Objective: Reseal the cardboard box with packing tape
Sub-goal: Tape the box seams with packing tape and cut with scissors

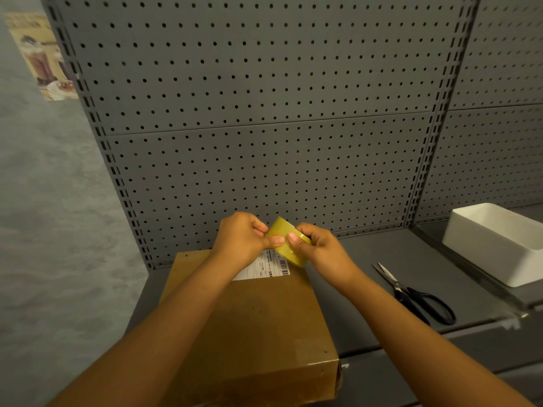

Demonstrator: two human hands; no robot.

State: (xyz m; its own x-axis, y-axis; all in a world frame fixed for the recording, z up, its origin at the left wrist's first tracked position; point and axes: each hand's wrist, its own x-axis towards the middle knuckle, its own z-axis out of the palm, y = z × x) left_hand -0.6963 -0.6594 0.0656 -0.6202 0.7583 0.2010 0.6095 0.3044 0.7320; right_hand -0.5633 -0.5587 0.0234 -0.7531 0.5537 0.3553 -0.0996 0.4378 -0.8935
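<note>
Picking at the tape roll, both hands curl around it above the far end of the cardboard box: right hand grips the roll, left hand pinches at its surface, likely hunting the free end. Box lies closed along the shelf's left edge; scissors right of it. Next: peel a strip and lay it over the seam.

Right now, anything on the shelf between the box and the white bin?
Yes: in the head view, black-handled scissors lie on the grey shelf between the cardboard box and the white bin, blades pointing toward the pegboard; otherwise bare.
</note>
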